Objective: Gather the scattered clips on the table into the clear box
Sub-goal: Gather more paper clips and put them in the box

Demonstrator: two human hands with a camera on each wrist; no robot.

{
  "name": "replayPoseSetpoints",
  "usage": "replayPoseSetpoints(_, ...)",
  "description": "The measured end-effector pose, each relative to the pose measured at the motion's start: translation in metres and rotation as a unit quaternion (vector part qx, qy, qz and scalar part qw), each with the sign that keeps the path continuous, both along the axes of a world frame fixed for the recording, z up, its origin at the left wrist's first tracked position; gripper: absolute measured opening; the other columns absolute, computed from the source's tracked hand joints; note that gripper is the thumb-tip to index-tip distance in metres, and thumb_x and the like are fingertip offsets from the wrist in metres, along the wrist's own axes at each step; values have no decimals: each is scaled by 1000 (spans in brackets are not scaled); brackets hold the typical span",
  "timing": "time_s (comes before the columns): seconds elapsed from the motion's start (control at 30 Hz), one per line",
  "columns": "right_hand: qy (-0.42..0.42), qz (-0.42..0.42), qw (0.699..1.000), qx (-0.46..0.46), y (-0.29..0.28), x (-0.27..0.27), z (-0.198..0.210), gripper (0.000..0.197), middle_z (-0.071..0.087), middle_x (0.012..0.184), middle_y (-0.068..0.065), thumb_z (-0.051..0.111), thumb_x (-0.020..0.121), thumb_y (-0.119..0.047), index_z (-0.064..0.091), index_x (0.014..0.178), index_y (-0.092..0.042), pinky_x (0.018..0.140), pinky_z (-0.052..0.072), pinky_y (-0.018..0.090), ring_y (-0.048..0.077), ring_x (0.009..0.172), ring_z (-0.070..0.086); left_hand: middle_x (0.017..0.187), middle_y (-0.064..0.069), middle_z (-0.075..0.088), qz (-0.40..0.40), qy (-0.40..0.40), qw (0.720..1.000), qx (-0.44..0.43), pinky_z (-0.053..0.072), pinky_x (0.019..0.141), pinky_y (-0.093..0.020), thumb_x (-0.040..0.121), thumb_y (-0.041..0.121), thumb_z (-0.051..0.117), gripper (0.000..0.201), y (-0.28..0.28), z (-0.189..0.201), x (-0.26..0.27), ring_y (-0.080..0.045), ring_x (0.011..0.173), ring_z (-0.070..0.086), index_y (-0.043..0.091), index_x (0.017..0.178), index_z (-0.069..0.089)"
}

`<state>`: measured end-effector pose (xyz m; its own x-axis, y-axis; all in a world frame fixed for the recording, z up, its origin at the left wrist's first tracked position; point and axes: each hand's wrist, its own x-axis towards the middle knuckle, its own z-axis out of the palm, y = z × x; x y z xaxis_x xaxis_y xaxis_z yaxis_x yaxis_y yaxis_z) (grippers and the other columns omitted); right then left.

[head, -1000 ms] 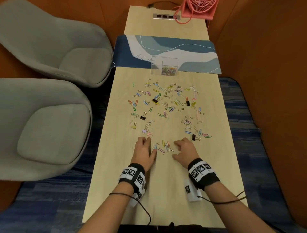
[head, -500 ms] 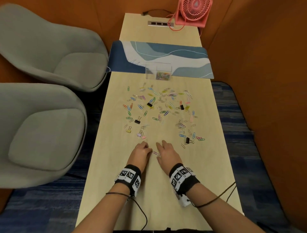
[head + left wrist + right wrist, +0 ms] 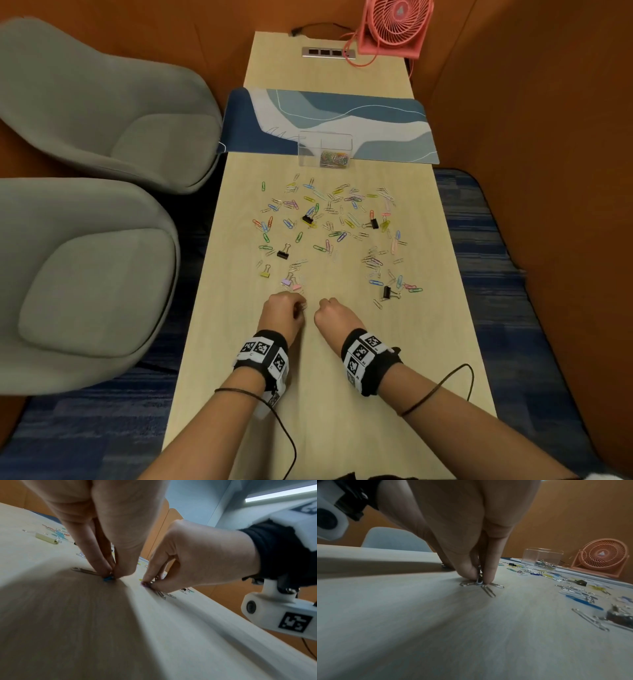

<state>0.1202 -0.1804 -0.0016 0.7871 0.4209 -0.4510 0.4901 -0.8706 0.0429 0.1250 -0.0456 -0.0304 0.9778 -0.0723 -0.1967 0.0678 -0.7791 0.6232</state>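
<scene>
Colourful paper clips and a few binder clips [image 3: 329, 226] lie scattered over the middle of the wooden table [image 3: 325, 394]. The clear box [image 3: 308, 150] stands beyond them on the mat's near edge, with a heap of clips in its right part. My left hand [image 3: 301, 306] and right hand [image 3: 323, 303] sit close together at the near edge of the scatter, both curled. My left hand [image 3: 110, 575] pinches a blue clip and silver ones against the table. My right hand [image 3: 479, 581] pinches a small bunch of clips, with silver ones splayed under its fingertips.
A blue patterned desk mat [image 3: 376, 113] crosses the table behind the box [image 3: 530, 555]. A pink fan [image 3: 394, 27] and a socket strip [image 3: 323, 52] are at the far end. Two grey chairs [image 3: 102, 102] stand left of the table. Orange walls enclose the right.
Both hands have drawn inward toward each other, sweeping up the nearest clips. Their fingers went from spread on the table to curled pinches.
</scene>
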Motion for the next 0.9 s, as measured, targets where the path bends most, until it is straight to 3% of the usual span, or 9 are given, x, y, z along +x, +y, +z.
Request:
replayPoseSetpoints(0.13, 27, 24, 999, -5, 3, 7, 0, 30, 59, 111, 21, 40, 89, 12, 61, 108, 5, 85, 48, 41, 37, 104, 57, 81, -9, 69, -42, 37, 997, 53, 55, 72, -32, 72, 3, 59, 21, 1, 5, 9, -28, 77, 66, 15, 81, 75)
replayPoseSetpoints(0.33, 39, -18, 999, 1, -4, 24, 8, 25, 61, 107, 19, 45, 89, 9, 61, 107, 2, 82, 50, 40, 36, 99, 62, 103, -12, 63, -114, 21, 990, 87, 46, 71, -24, 79, 1, 58, 22, 2, 0, 13, -28, 86, 63, 9, 92, 74)
replayPoseSetpoints(0.47, 40, -158, 982, 96, -21, 36, 2, 21, 64, 94, 13, 50, 88, 0, 68, 97, -3, 81, 52, 32, 30, 92, 64, 100, -11, 61, -127, -18, 988, 85, 48, 73, -29, 84, 1, 56, 19, 3, -8, 5, -26, 86, 58, 3, 96, 72)
replayPoseSetpoints(0.57, 46, -311, 919, 238, -42, 43, -6, 12, 73, 86, 4, 67, 79, -11, 78, 85, -11, 71, 49, 19, 14, 76, 62, 86, -12, 65, -128, -42, 988, 72, 54, 63, -33, 73, -8, 63, 18, 4, -11, 2, -31, 74, 63, 4, 82, 74)
replayPoseSetpoints(0.63, 56, -385, 867, 312, -54, 44, -9, 5, 74, 77, 2, 76, 73, -12, 79, 77, -12, 63, 49, 16, 10, 66, 61, 82, -10, 67, -111, -40, 991, 55, 55, 63, -33, 72, -6, 65, 16, 4, -7, 3, -30, 73, 65, 6, 78, 73)
replayPoseSetpoints(0.7, 70, -440, 817, 366, -64, 42, -11, 4, 73, 72, -1, 80, 70, -14, 79, 74, -14, 66, 54, 19, 11, 67, 66, 84, -8, 67, -81, -26, 995, 53, 55, 67, -31, 74, 0, 63, 15, 1, 2, 5, -27, 76, 65, 9, 80, 72)
replayPoseSetpoints(0.8, 94, -468, 780, 405, -73, 42, -16, 6, 74, 70, -5, 83, 68, -18, 79, 72, -19, 72, 57, 22, 10, 71, 70, 88, -7, 67, -53, 26, 995, 85, 54, 72, -29, 78, 7, 59, 17, -5, 13, 16, -25, 79, 65, 13, 89, 72)
replayPoseSetpoints(0.9, 114, -496, 736, 447, -81, 44, -16, 7, 75, 70, -1, 84, 66, -15, 79, 71, -17, 75, 59, 28, 15, 72, 72, 94, -9, 67, -79, 60, 987, 127, 55, 76, -30, 80, 5, 55, 21, -11, 20, 26, -26, 80, 65, 10, 94, 71)
